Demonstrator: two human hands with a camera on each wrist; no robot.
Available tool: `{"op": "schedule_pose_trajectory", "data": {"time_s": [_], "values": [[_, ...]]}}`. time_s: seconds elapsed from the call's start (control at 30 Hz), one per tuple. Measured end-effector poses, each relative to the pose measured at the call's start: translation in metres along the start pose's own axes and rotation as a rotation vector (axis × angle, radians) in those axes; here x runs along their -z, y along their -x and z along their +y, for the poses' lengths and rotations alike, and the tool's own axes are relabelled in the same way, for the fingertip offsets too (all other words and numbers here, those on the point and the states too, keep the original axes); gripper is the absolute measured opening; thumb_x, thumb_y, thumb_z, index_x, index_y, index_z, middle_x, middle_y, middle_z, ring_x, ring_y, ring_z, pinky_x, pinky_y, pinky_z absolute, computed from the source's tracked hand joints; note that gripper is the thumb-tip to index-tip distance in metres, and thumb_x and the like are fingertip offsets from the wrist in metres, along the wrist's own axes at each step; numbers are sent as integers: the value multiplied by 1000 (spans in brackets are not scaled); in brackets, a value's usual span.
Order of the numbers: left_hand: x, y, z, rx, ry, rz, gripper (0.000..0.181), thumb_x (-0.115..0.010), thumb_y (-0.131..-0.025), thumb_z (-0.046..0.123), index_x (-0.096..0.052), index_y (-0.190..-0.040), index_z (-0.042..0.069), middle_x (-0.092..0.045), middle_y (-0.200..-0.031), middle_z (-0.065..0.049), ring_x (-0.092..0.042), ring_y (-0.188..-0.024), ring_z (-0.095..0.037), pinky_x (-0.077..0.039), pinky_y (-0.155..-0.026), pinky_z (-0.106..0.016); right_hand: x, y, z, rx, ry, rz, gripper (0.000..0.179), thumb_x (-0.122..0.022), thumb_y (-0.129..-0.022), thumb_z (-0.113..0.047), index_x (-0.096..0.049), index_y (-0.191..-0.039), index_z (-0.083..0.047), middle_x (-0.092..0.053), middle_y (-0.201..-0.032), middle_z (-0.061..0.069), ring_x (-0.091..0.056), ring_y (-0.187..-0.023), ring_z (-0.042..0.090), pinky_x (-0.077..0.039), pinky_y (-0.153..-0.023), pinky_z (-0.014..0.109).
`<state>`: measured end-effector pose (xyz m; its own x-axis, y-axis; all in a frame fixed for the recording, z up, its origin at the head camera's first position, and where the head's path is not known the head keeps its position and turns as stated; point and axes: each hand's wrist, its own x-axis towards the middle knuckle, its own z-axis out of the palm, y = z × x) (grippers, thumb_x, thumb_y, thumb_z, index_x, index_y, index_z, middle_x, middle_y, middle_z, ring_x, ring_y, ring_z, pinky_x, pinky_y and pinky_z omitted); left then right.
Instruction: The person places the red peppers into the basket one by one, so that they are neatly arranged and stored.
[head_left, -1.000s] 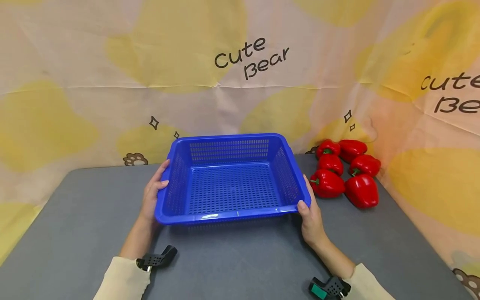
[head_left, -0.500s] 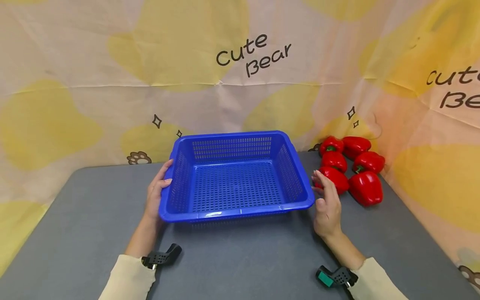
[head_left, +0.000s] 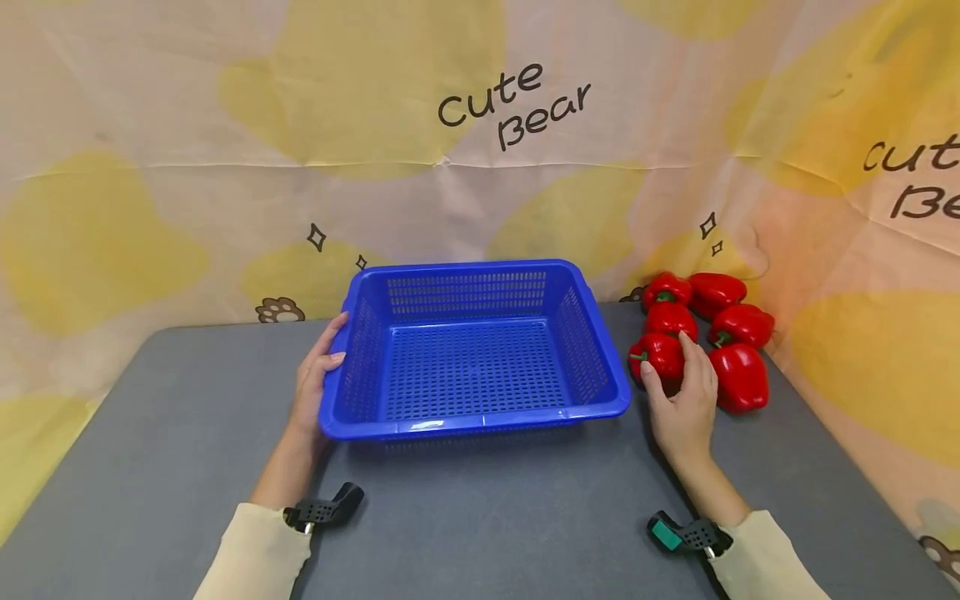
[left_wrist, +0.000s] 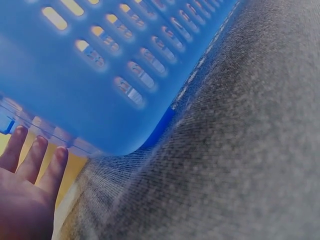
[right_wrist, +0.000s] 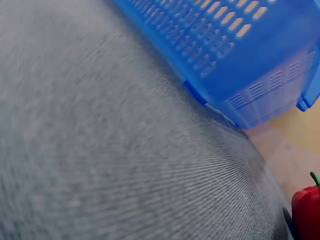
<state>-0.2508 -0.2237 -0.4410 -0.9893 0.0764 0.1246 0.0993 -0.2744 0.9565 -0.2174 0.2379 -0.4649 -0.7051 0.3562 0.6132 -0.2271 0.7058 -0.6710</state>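
A blue perforated plastic basket (head_left: 480, 422) stands open side up by the middle of the far edge of the grey tabletop (head_left: 480, 517); the right wrist view shows its base meeting the tabletop. The left hand (head_left: 310, 385) holds the basket's left rim between thumb and fingers.

The right hand (head_left: 686, 408) is at the nearest red bell pepper (head_left: 655, 354) of the left row, just beside the basket's right end. Its thumb and fingers are spread around that pepper, thumb toward the basket; whether they press on it I cannot tell, as the right wrist view leaves the hand out.

Five other red bell peppers (head_left: 738, 379) lie close together near the tabletop's far right corner, in two rough rows running toward the near edge. Behind the far edge hangs a printed cloth (head_left: 420, 208) lettered "cute Bear". Both forearms wear pale sleeves (head_left: 258, 550) and black wrist devices (head_left: 322, 510).
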Motion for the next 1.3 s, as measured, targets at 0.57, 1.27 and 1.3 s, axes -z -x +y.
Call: {"op": "schedule_pose_trajectory", "data": {"time_s": [0.57,1.27,1.3], "values": [[-1,-1,-1,-30,32,-27,54,-32,-103,13,-37,-156,22,-38,-154,1,-60,-113,-11,-56,-85,-22,0,-3,1,-89,89,-59,60,-73,-88,-20,-52,-142,-4,-44,-143,27,-38,-133,47,-35,-102,64],[-3,1,2,-13,-3,-22,56,-31,-103,15,-32,-159,20,-28,-163,-5,-54,-122,-14,-54,-89,-22,0,-2,0,-280,-7,-43,66,-71,-92,-33,-45,-145,-6,-45,-140,25,-46,-127,39,-36,-106,58],[-3,1,2,-16,-1,-24,56,-31,-103,15,-31,-159,20,-28,-164,-6,-54,-123,-14,-54,-90,-22,1,-2,0,-288,-11,-50,65,-70,-93,-34,-44,-146,-6,-45,-140,25,-45,-127,39,-36,-105,58]]}}
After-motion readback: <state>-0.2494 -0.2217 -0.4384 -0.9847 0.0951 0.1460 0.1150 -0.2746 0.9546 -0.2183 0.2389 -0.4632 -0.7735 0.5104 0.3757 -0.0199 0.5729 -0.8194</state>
